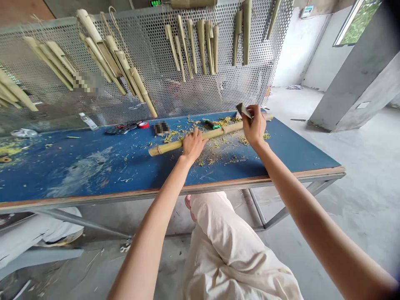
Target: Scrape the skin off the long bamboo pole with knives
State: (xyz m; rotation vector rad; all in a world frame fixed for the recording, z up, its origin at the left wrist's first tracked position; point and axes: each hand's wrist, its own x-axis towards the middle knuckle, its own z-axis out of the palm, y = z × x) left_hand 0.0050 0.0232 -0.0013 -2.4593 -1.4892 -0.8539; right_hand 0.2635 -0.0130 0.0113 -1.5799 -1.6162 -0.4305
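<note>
L hand (193, 145) on bamboo pole (218, 133); R hand (254, 127) pinches blade (243, 110) over it

The bamboo pole (203, 136) looks smooth and matt, the blue tabletop (62, 171) is scuffed paint with a wooden edge (150, 192), and the perforated screen (150, 89) is dull metal.

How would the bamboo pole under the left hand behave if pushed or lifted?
The bamboo pole looks stiff, lying straight without sagging. Its round section suggests it would likely roll if pushed sideways, though the left hand presses on it now.
</note>
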